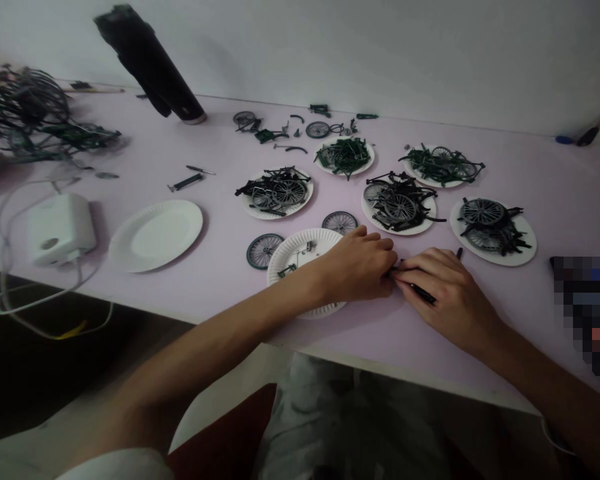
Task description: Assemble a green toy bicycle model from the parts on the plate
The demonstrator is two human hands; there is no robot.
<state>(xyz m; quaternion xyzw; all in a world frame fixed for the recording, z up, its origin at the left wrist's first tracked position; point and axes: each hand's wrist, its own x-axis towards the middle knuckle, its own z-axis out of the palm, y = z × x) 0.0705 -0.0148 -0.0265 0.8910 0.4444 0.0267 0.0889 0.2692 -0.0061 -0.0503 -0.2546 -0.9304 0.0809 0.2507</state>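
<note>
My left hand point(365, 265) is closed, its fingers wrapped round a small dark part at the right edge of the near paper plate point(307, 241). Close beside it, my right hand point(437, 283) is closed on a thin black tool point(423, 294) whose tip points toward the left hand. What the left fingers grip is mostly hidden. The near plate carries a few small green and dark pieces, partly covered by the left forearm. Two spoked wheels lie by this plate, one at its left point(265, 251) and one behind it point(340, 223).
Plates heaped with dark bicycle parts stand behind my hands point(399, 207) and at the right point(483, 223). A bare white plate point(156, 235), a white adapter point(61, 227) with cables and a tall black cylinder point(155, 67) are at the left. The table's edge runs in front of me.
</note>
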